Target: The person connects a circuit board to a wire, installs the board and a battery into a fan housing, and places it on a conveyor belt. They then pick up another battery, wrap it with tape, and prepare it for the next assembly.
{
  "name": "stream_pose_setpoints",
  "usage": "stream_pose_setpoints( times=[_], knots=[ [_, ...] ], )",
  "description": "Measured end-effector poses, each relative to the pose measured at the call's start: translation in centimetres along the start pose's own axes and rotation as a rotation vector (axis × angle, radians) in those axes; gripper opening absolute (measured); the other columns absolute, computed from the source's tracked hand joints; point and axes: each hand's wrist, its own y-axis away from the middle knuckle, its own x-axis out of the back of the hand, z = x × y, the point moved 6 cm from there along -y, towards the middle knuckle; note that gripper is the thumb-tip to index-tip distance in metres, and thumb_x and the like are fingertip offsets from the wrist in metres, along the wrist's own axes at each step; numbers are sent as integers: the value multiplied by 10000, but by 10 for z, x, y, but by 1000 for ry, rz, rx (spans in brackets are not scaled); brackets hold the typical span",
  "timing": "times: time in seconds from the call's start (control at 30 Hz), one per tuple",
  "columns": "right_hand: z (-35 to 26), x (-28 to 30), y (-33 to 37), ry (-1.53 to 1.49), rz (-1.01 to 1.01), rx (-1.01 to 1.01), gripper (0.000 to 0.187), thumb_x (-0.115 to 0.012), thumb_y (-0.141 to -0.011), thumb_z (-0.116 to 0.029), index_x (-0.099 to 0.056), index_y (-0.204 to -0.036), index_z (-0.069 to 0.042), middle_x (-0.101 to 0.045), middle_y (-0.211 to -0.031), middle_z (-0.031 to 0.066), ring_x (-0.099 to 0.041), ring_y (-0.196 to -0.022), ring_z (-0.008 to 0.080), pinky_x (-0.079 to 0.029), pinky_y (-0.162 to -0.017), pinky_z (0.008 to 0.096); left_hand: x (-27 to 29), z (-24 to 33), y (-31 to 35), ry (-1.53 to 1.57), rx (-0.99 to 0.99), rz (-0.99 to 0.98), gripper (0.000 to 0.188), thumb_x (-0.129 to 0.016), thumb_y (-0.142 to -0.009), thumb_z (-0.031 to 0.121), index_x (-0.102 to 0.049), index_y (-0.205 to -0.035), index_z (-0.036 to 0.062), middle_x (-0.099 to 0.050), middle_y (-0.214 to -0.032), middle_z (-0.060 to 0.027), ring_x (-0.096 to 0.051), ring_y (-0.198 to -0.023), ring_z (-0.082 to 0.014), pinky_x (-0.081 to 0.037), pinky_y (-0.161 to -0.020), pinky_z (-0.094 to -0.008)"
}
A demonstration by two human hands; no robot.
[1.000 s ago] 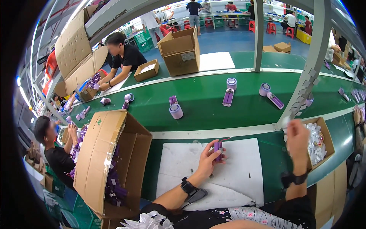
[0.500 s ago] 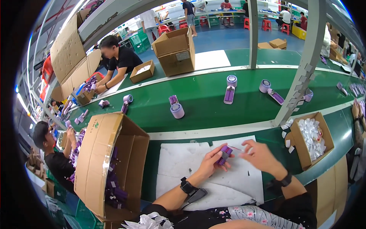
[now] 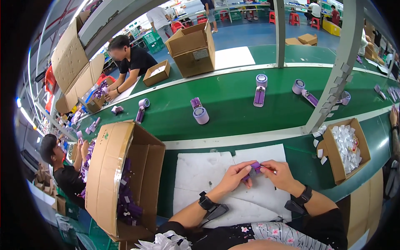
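My left hand point(image 3: 233, 178) holds a purple battery pack point(image 3: 254, 167) of joined cylindrical cells over the white foam sheets point(image 3: 196, 177). The fingers of my right hand point(image 3: 281, 175) are pinched together at the pack's right end, on a thin red wire point(image 3: 270, 170). The fingertips hide where the wire meets the pack. To the left, a large cardboard box point(image 3: 110, 171) lies open towards me, with many purple battery packs point(image 3: 128, 206) inside.
On the green conveyor belt point(image 3: 166, 118) stand lavender round-headed units with purple cells point(image 3: 201, 115). A carton of white tabs point(image 3: 345, 148) sits at the right, beside a metal post point(image 3: 333, 89). Co-workers point(image 3: 132, 62) work across the belt and at the left.
My right hand has moved left and down to the battery pack, from holding apart from it. The pack has shifted slightly right and turned. The view has tilted a little.
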Motion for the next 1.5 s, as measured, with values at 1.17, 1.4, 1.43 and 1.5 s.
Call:
stream_pose_setpoints(
  times=[1.17, 1.4, 1.43, 1.5],
  knots=[
    [9, 7, 5, -229, 171, -21, 84, -544, -924, 4, -577, -968, 68, -671, -1073, 171, -676, -725, 163, -563, -660, 262, -3, -3, -2, 272, 14, 37, 391, -475, -923, 7, -464, -1314, -14, -605, -1092, -180, -665, -830, -259, -556, -707, -344],
    [11, 6, 1, -243, 186, -32, 90, -562, -918, -4, -587, -972, 63, -685, -1025, 153, -678, -728, 155, -564, -655, 259, 2, -3, -4, 292, 24, 49, 388, -489, -918, 10, -471, -1305, -18, -611, -1091, -190, -670, -832, -267, -570, -725, -356],
    [11, 6, 1, -243, 188, -31, 90, -562, -918, -4, -587, -972, 63, -685, -1025, 153, -678, -728, 155, -564, -655, 259, 2, -5, -4, 288, 25, 44, 389, -488, -915, 6, -471, -1303, -18, -609, -1098, -192, -671, -836, -269, -571, -732, -359],
    [12, 5, 2, -258, 189, -50, 99, -575, -913, -13, -593, -977, 60, -688, -1011, 143, -677, -724, 151, -565, -651, 258, 3, -7, -4, 281, 25, 37, 392, -487, -908, -1, -472, -1300, -17, -605, -1110, -196, -671, -845, -273, -575, -747, -365]
  ],
)
